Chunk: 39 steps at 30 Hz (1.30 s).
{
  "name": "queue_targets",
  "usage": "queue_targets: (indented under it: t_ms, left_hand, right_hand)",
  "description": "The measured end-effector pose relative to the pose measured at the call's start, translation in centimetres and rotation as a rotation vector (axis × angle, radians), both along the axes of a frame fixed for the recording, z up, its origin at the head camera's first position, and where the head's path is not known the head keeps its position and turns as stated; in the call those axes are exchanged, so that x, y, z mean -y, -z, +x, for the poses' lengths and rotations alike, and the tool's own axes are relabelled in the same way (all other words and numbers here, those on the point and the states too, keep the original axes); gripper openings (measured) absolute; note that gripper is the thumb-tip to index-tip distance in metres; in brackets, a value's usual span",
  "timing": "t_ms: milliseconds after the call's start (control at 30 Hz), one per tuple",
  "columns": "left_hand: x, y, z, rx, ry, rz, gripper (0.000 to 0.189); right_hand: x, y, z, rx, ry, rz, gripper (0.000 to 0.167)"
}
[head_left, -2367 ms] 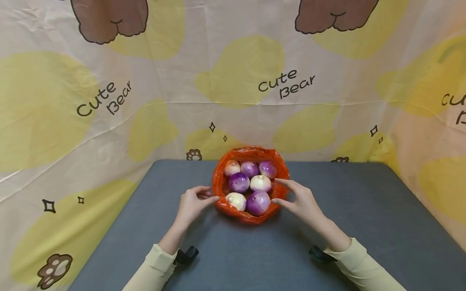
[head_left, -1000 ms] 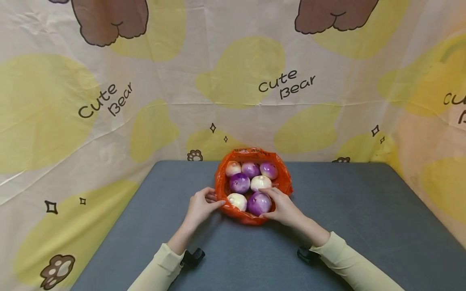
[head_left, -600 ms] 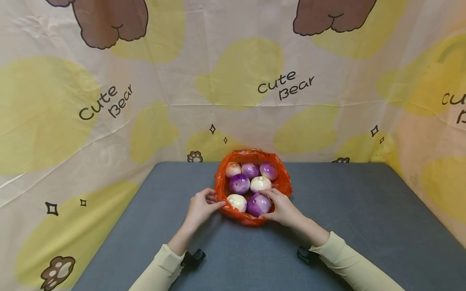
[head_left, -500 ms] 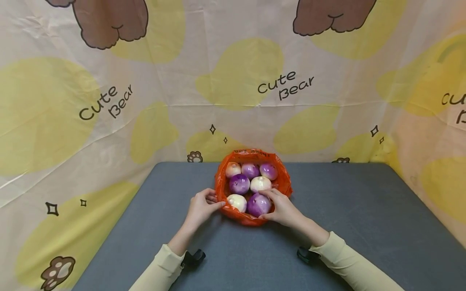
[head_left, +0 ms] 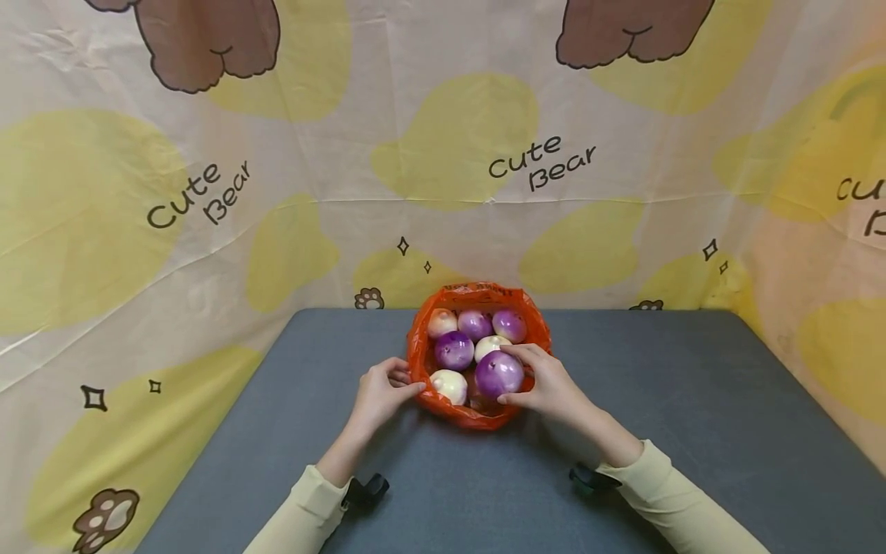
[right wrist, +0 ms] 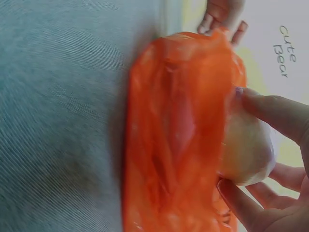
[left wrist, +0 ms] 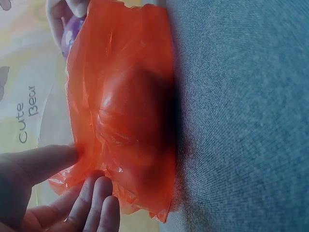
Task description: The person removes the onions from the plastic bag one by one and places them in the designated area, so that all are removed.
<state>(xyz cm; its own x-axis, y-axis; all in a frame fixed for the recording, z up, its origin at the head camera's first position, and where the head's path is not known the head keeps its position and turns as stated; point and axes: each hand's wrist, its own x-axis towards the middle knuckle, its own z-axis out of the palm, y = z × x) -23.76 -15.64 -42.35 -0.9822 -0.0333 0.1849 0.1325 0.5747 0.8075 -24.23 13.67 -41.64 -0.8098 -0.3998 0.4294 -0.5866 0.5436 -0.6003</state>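
Purple onion (head_left: 499, 373) lifted slightly above the near right part of the orange plastic bag (head_left: 477, 412), pinched between thumb and curled fingers of the right hand (head_left: 550, 388); grip grasping the onion, thumb on the near side, fingers over the top. In the right wrist view, pale underside of that onion (right wrist: 246, 147) pressed against the bag's rim (right wrist: 178, 145), fingertips (right wrist: 270, 113) wrapped round it.

Left hand (head_left: 379, 392) at the bag's left edge; grip pinching the orange film between thumb and fingers. In the left wrist view, thumb (left wrist: 41, 162) on the plastic (left wrist: 120, 111), fingers curled beneath the edge.

Inside the bag, still lying there: white onion (head_left: 448, 385) near left, just beside the held one; purple onion behind it (head_left: 454, 350); white onion (head_left: 488, 345) mid, partly hidden by the right hand; back row of three (head_left: 474, 324), pale at left, purple at middle and right.

Bag seated on the grey bench (head_left: 692, 400), at its far middle, close to the backdrop (head_left: 457, 138) printed with yellow patches and "Cute Bear". Pale yellow sleeves (head_left: 681, 508) on both forearms; black wrist mounts (head_left: 367, 488) near the cuffs.
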Motion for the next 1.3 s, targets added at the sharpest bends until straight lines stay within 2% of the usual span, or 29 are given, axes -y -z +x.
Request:
queue_targets:
  t_ms: [200,367,633,1300]
  left_hand:
    - [0.0,0.0,0.0,-0.012,0.004,-0.005,0.029]
    - [0.0,0.1,-0.1,-0.018,0.01,-0.008,0.029]
    - [-0.2,0.0,-0.1,-0.015,0.012,0.003,0.03]
    - [0.0,-0.2,-0.1,-0.016,0.008,0.007,0.029]
  right_hand:
    - [-0.9,-1.1,0.3,-0.009,0.002,-0.049,0.074]
    - [-1.9,-1.6,0.4,-0.019,0.039,-0.044,0.073]
    - [-3.3,-2.5,0.8,0.024,0.06,-0.081,0.072]
    - [-6.3,-3.9,1.2,-0.001,0.18,-0.071,0.075]
